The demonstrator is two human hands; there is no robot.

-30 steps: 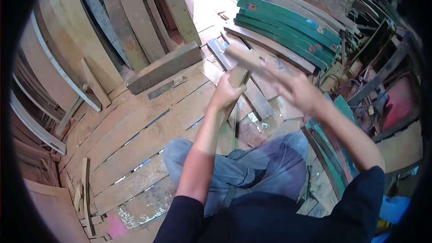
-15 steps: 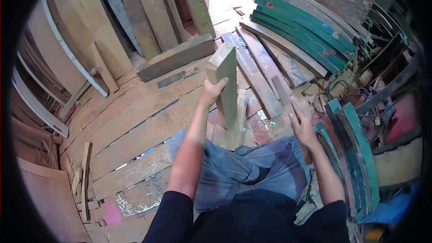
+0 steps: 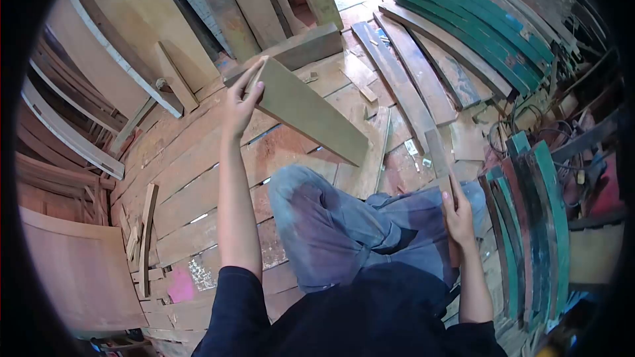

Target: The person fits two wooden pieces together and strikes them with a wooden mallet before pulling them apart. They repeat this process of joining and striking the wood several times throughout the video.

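My left hand [image 3: 242, 102] is closed on the upper end of a flat wooden board [image 3: 307, 111]. The board leans away from that hand, its lower end down near a short pale plank [image 3: 377, 152] on the floor, in front of my knees. My right hand [image 3: 458, 215], beside my right thigh, is closed around a long narrow tool [image 3: 438, 155] with a flat greyish end. A brown wooden part shows below the fist. The kind of tool is not clear from here.
Long planks [image 3: 397, 86] lie ahead on the slatted wooden floor [image 3: 192, 185]. Green-painted boards [image 3: 469, 23] are stacked at the far right, and more green strips [image 3: 546, 225] stand close to my right arm. Tall boards [image 3: 142, 13] lean at the left. Cables [image 3: 509, 132] lie on the right.
My left hand has swung left with the board, which went from nearly upright to strongly slanted with its broad face showing. My right hand has shifted slightly down and right in view.
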